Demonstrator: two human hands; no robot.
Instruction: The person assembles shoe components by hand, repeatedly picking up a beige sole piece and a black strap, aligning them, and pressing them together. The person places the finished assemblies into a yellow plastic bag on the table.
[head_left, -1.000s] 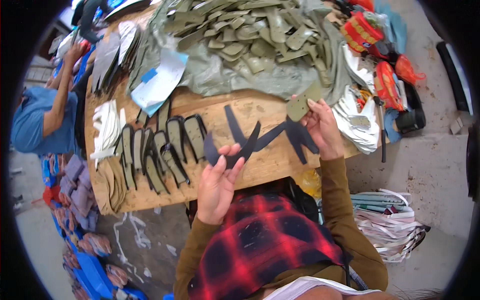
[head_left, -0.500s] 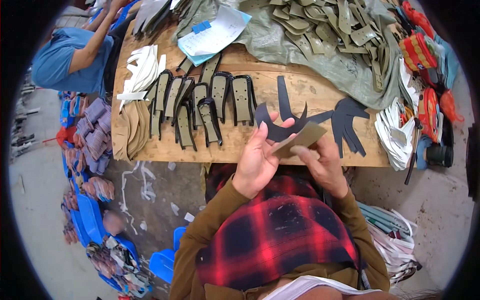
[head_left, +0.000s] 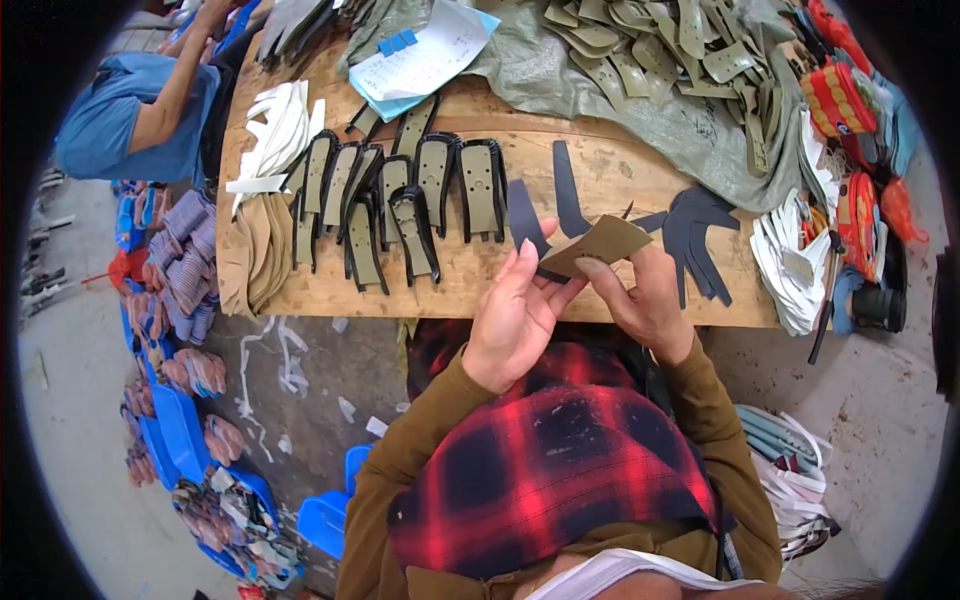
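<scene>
Just past the table's near edge, my right hand (head_left: pixel 645 308) pinches an olive stiff board piece (head_left: pixel 598 246), thumb on its face, tilted up. My left hand (head_left: pixel 518 328) is turned palm up, its fingers curled beneath a black curved strip (head_left: pixel 524 215). The strip passes behind the board, and its middle is hidden. Right of my hands lies a small pile of black V-shaped cut pieces (head_left: pixel 695 240), and one black piece (head_left: pixel 568 190) lies apart beyond them. To the left stand several olive boards edged with black strips (head_left: pixel 483 185), holes showing in them.
A heap of olive boards (head_left: pixel 655 60) lies on a grey-green sheet (head_left: pixel 560 95) at the back. White pieces (head_left: pixel 790 265) are piled right, tan pieces (head_left: pixel 258 250) left. Papers (head_left: pixel 425 65) lie on the wooden table (head_left: pixel 560 285). Another person (head_left: pixel 140 120) is at far left.
My right hand has tilted the olive board up, showing more of its face. It now covers more of the black strip, whose left end stands more upright.
</scene>
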